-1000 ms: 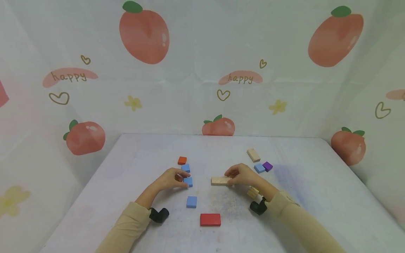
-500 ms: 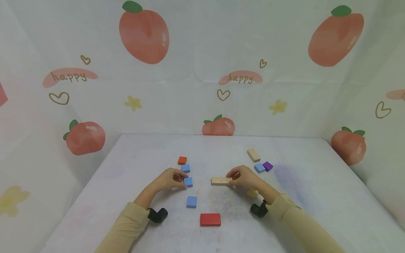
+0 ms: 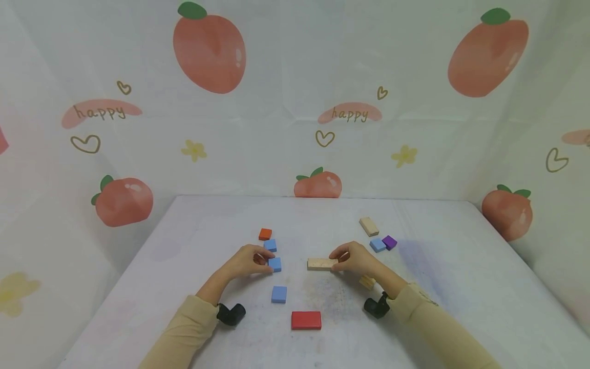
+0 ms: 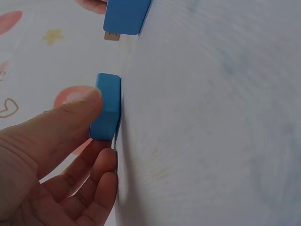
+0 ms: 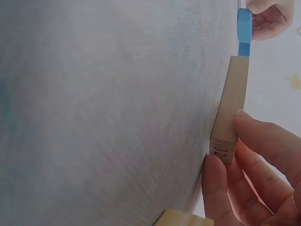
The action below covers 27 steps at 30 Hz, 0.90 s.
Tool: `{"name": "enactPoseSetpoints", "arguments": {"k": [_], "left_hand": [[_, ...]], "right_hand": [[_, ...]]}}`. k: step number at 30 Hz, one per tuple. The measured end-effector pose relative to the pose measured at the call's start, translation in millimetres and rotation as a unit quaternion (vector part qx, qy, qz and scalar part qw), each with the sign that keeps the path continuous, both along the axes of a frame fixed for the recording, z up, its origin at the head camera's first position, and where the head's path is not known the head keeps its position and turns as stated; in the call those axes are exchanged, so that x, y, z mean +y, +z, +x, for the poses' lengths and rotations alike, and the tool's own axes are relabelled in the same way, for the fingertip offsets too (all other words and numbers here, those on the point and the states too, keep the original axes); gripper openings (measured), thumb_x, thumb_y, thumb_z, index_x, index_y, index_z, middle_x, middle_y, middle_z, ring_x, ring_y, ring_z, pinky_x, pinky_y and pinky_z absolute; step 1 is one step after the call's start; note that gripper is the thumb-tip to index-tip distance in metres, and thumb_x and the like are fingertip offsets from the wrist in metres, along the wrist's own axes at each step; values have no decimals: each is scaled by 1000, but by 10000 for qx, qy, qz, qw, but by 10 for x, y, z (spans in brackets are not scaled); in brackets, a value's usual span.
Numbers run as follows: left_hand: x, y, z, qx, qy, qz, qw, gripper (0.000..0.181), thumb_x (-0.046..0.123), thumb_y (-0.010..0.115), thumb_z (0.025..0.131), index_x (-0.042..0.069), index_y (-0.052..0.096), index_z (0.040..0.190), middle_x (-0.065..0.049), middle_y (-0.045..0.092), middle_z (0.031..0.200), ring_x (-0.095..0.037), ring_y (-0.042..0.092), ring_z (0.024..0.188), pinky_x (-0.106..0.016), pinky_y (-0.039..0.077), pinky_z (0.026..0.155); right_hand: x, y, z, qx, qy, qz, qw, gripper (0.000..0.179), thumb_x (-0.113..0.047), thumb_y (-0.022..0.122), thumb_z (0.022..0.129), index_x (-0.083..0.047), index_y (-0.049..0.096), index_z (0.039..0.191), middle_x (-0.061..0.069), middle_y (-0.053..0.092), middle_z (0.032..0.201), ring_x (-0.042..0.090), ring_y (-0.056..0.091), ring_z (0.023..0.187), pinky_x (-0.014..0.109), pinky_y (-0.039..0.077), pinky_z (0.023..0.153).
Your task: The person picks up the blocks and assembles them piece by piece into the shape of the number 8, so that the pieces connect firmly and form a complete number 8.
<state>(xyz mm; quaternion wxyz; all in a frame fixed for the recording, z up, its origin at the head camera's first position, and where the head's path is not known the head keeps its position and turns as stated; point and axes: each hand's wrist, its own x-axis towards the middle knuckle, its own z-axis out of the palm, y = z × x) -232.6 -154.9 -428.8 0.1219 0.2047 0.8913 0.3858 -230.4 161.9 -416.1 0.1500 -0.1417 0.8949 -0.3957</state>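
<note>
While the left hand (image 3: 249, 260) pinches a square blue block (image 3: 275, 264) between thumb and fingers, the right hand (image 3: 357, 257) grips one end of a pale wooden bar (image 3: 319, 264), the number 32 showing on its end face. Both pieces are down at the white bench (image 3: 322, 215), the bar lying crosswise between the hands, a gap separating it from that block. How far along is it? Early going, by the look of things: every piece sits on its own, nothing stacked. Down the left runs a loose line, orange block (image 3: 265, 234), far blue block (image 3: 270, 245), the pinched one, near blue block (image 3: 278, 294), with a red rectangular block (image 3: 306, 320) at the near end. Over right, a second wooden block (image 3: 369, 226), right-side blue block (image 3: 378, 245) and purple block (image 3: 390, 242) sit grouped, apparently unused, and a yellow block (image 3: 367, 282) waits near the right hand. Neither pinched piece is released, so this positioning looks unfinished.
</note>
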Motion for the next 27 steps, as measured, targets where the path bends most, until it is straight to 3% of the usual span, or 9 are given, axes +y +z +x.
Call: {"name": "enactPoseSetpoints", "arguments": {"k": [13, 27], "left_hand": [[80, 23, -8, 263, -1, -54, 9996, 32, 15, 75, 77, 2, 68, 106, -9, 66, 94, -10, 53, 77, -18, 45, 67], [254, 101, -54, 352, -97, 6, 9993, 33, 15, 73, 79, 3, 67, 109, -10, 67, 102, -11, 57, 81, -23, 48, 74]], "right_hand": [[-15, 10, 33, -250, -220, -35, 9994, 25, -10, 74, 77, -3, 69, 101, 7, 66, 94, 14, 57, 83, 25, 51, 69], [-25, 12, 16, -154, -272, 120, 9994, 24, -10, 74, 78, -4, 70, 100, 7, 67, 95, 14, 57, 82, 27, 51, 70]]}}
